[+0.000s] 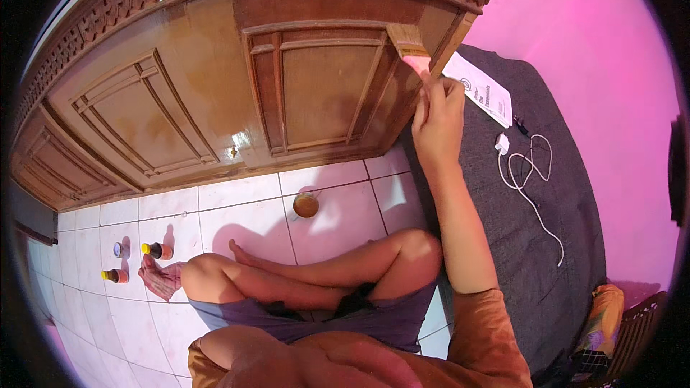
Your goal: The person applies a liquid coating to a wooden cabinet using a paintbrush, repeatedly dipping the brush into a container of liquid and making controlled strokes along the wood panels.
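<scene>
My right hand [438, 118] is closed around the handle of a flat paintbrush [413, 49], raised at the far right. The brush's pale bristles lie against the right frame of a carved brown wooden cabinet [208, 25], near the top corner of its right door panel [327, 90]. Wet-looking shine shows on the wood near a small brass-coloured knob [233, 151]. On the tiles before me stands a cup [305, 205] of brown liquid. My left hand is out of sight; only part of that arm shows at the lower edge.
Two small dark bottles [157, 250] with yellow caps, a little round jar [120, 249] and a crumpled pink cloth [161, 277] are on the floor at left. A dark grey cushioned seat [546, 208] at right bears a white booklet [492, 93] and a charger with cable [502, 144].
</scene>
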Demonstrator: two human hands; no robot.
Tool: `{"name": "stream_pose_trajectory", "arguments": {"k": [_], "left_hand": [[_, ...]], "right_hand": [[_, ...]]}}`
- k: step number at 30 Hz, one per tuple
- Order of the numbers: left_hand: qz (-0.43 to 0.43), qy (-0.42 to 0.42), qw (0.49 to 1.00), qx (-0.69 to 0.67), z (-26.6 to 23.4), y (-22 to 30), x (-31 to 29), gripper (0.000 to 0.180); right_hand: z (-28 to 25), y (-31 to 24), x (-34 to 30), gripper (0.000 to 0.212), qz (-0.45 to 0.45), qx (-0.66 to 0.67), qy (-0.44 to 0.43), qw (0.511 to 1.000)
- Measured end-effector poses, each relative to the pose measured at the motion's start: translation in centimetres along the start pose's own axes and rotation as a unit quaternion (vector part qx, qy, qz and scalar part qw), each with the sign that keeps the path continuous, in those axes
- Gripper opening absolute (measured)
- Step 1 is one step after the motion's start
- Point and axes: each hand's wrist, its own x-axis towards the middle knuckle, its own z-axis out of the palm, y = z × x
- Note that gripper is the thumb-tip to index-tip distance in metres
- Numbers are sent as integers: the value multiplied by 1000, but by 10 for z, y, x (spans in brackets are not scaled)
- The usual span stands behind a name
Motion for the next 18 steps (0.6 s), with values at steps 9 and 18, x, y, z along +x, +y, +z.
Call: {"name": "stream_pose_trajectory", "arguments": {"k": [9,18], "left_hand": [[-65,-48,996,-45,-6,5,17,42],[-115,-71,991,14,0,25,12,42]], "right_hand": [[20,-12,-1,32,-9,82,34,996],[36,-47,-12,26,44,145,70,986]]}}
